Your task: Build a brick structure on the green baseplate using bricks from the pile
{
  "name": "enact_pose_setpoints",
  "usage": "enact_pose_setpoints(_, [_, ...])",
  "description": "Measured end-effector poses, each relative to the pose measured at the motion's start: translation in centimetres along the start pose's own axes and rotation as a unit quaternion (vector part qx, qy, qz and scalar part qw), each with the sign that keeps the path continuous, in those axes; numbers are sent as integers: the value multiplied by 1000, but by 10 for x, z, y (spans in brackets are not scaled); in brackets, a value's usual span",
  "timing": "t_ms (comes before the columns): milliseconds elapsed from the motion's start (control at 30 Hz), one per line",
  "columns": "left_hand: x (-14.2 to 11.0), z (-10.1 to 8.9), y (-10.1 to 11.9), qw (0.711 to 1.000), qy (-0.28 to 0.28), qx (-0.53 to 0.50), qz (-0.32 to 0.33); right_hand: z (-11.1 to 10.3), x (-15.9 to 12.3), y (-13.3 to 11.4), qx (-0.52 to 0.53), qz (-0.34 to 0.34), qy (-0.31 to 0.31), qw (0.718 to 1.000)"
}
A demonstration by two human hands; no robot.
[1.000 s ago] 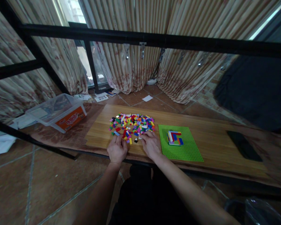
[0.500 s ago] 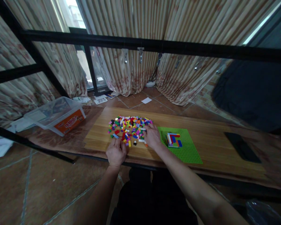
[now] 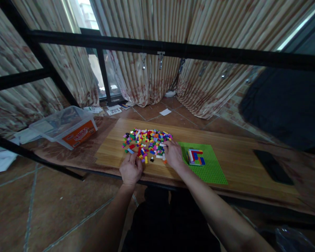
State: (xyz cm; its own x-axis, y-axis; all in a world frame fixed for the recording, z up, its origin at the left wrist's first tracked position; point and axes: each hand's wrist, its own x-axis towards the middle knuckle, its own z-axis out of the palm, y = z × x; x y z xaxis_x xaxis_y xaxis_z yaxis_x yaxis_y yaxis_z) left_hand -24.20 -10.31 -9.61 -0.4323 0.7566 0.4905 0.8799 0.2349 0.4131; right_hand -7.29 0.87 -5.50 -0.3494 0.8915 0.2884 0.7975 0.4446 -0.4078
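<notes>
A heap of small toy bricks (image 3: 148,138) in many colours is spread on the wooden board. My left hand (image 3: 131,168) rests at the board's near edge, in front of the heap, with its fingers curled in. Anything between those fingertips is hidden. Just beyond them lies a light blue brick (image 3: 130,151). At the heap's right side is my right hand (image 3: 173,153), fingers bent down and thumb a little apart, beside white bricks (image 3: 162,145). To its right, a green baseplate (image 3: 212,169) carries a low build of red, blue and white bricks (image 3: 196,157).
A clear plastic box (image 3: 68,122) with an orange label stands left of the wooden board (image 3: 107,154). A dark flat object (image 3: 273,166) lies on the board's right end. A black metal bar (image 3: 157,47) crosses beyond the board, before striped curtains (image 3: 157,21).
The view has shifted slightly. My right hand has drawn back a little toward me at the heap's edge, its thumb and fingers looking more apart. My left hand stays in place.
</notes>
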Motion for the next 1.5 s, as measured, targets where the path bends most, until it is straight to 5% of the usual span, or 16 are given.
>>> enact_pose_setpoints(300, [-1, 0, -1, 1000, -1, 6, 8, 3, -45, -27, 67, -89, 15, 994])
enact_pose_setpoints(567, [0, -1, 0, 1000, 0, 7, 11, 11, -71, -30, 52, -75, 11, 996])
enact_pose_setpoints(733, [0, 0, 0, 1000, 4, 3, 10, 8, -70, -35, 22, -44, 28, 998])
enact_pose_setpoints(967, [2, -3, 1, 1000, 3, 15, 14, 14, -52, -65, 9, -84, -49, 995])
enact_pose_setpoints(1200, [3, -4, 1, 1000, 4, 15, 11, 14, -43, -62, 20, -93, -57, 994])
enact_pose_setpoints(1367, [3, -2, -1, 1000, 6, 23, 14, 0, -53, -56, 151, -37, -4, 988])
enact_pose_setpoints(1500, [3, -2, -2, 999, 11, 31, 13, -14, -76, -34, 355, 75, 2, 932])
